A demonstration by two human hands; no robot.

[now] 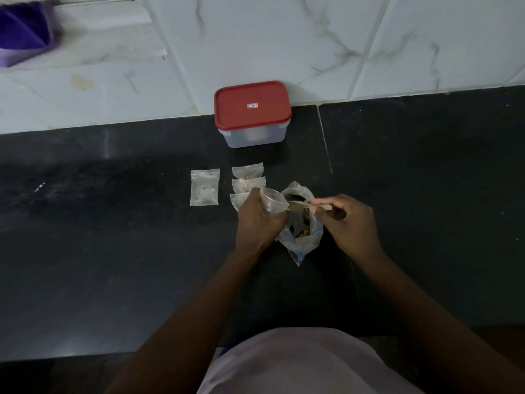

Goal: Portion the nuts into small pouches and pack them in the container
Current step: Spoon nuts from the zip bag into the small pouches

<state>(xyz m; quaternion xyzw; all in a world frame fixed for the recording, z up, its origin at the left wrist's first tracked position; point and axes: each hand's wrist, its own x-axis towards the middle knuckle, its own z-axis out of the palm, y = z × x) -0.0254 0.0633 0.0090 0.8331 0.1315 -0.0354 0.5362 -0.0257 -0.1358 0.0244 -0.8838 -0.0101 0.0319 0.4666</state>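
From my head view, I see a black countertop (113,251) with the lidded container (252,137) against the tiled wall. Nearer stands the open bag of nuts (301,240). The person's left hand (258,217) grips a small pouch (274,201) beside the bag's mouth. The right hand (349,223) pinches a wooden spoon (304,206) over the bag.

A purple cloth (24,31) sits upper left against white marble tiles (255,38).

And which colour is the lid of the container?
The lid is red with a small label in its middle; the container below is clear. The head view shows it.
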